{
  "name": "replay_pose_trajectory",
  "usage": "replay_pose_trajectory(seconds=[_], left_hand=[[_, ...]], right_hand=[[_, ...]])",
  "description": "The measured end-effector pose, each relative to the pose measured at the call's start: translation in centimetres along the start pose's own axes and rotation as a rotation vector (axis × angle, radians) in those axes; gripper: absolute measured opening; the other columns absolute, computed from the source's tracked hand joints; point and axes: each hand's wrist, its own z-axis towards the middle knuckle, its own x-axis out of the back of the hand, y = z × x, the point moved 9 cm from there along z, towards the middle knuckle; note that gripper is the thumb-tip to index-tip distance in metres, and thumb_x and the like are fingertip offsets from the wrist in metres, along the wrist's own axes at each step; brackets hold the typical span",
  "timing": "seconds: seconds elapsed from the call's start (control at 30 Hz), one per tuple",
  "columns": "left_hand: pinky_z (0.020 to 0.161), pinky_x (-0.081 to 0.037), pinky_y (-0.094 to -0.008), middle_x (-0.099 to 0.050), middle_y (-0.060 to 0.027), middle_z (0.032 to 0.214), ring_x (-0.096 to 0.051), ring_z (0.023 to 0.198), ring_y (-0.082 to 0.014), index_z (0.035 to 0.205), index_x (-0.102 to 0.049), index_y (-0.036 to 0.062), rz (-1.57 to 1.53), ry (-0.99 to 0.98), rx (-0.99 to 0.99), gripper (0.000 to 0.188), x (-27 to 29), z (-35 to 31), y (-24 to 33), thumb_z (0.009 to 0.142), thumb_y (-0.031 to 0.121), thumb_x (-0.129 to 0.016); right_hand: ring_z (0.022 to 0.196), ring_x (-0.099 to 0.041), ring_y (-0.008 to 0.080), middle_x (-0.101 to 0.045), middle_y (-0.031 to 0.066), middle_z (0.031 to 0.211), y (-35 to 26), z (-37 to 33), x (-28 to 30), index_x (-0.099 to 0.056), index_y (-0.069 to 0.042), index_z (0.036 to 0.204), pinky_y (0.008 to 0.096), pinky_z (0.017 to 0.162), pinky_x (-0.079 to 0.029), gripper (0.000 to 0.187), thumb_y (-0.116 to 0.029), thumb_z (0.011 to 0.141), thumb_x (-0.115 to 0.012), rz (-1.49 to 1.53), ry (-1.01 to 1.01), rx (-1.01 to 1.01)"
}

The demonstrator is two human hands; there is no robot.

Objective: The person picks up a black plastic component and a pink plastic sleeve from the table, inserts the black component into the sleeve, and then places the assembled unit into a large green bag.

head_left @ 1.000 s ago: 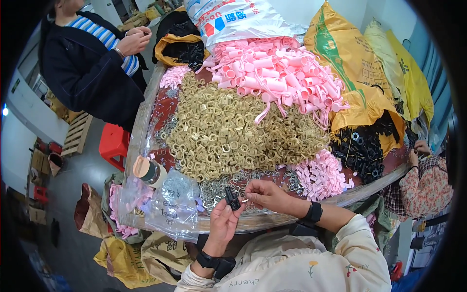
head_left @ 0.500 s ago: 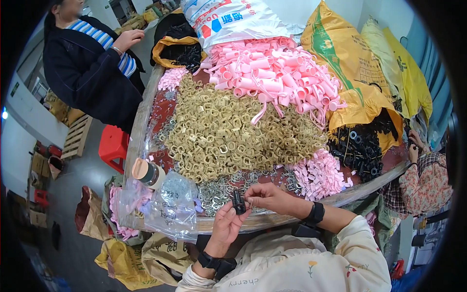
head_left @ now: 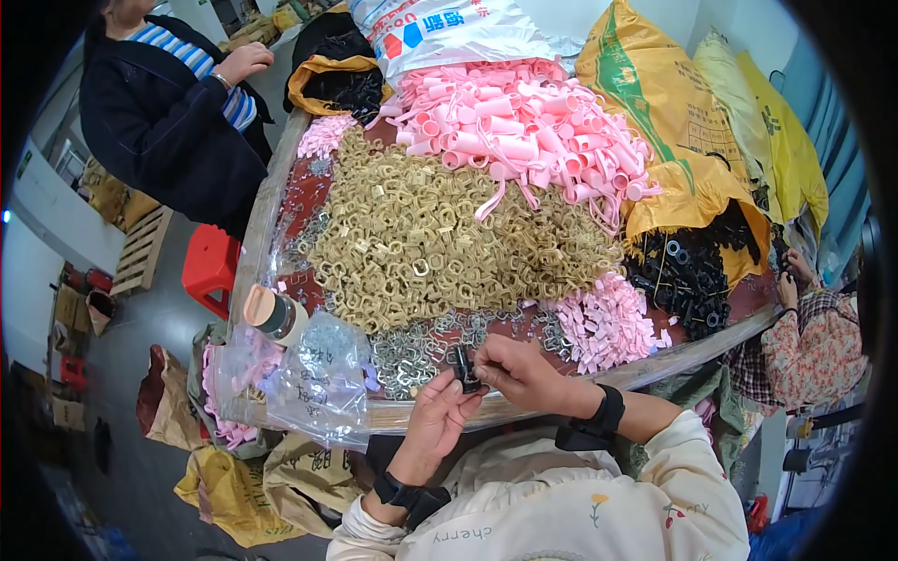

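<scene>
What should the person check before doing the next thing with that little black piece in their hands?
1. Both hands on the black piece: ok. The left hand and right hand pinch it together at the table edge.
2. Piece seen clearly: not ok. It is tiny and partly covered by fingers.
3. Silver clips close by: ok, they lie just in front of the hands.
4. Gold pile kept apart from the pink tubes: not ok, the pink ones spill onto it.
5. Clear bag out of the way: ok, it sits to the left.
6. Piece already fitted together: cannot tell.
</scene>
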Motion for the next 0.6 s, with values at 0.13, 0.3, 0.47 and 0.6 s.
replay_pose_trajectory(seconds=[0.13,0.3,0.47,0.6], left_hand=[[0.077,-0.048,-0.0276,-0.056,-0.0121,0.1,-0.057,0.089,-0.0207,0.109,-0.045,-0.004,-0.025,-0.01,-0.007,0.029,-0.1,-0.2,-0.2,0.083,0.008,-0.049],[0.077,-0.049,-0.0261,-0.056,-0.0114,0.1,-0.057,0.088,-0.0192,0.11,-0.044,-0.004,0.034,-0.023,0.032,0.03,-0.9,-0.6,-0.3,0.084,0.011,-0.048],[0.073,-0.05,-0.0261,-0.057,-0.0106,0.096,-0.059,0.084,-0.0194,0.106,-0.047,-0.003,0.056,0.027,0.058,0.027,-1.1,-0.7,-0.6,0.083,0.012,-0.049],[0.074,-0.049,-0.0257,-0.057,-0.0108,0.096,-0.059,0.085,-0.0197,0.105,-0.047,-0.004,0.1,0.04,0.06,0.027,-0.6,-0.8,-0.7,0.084,0.012,-0.048]], right_hand=[[0.063,-0.049,0.0245,-0.045,0.0099,0.071,-1.9,-0.4,0.0,-0.046,-0.002,0.079,0.0298,0.053,-0.04,0.008,-0.003,0.075,-0.054,-0.119,0.04,0.128],[0.059,-0.048,0.0262,-0.045,0.0091,0.071,-2.2,-1.0,0.1,-0.046,-0.003,0.077,0.0321,0.049,-0.039,0.01,-0.001,0.072,-0.055,-0.21,0.077,0.138],[0.057,-0.049,0.0259,-0.045,0.0088,0.071,-2.6,-1.3,0.1,-0.046,-0.003,0.077,0.0325,0.048,-0.04,0.01,-0.002,0.072,-0.055,-0.296,0.092,0.164],[0.057,-0.049,0.0255,-0.045,0.0083,0.07,-3.0,-1.6,-0.4,-0.047,-0.003,0.077,0.0326,0.048,-0.04,0.011,-0.001,0.071,-0.056,-0.454,0.031,0.193]])
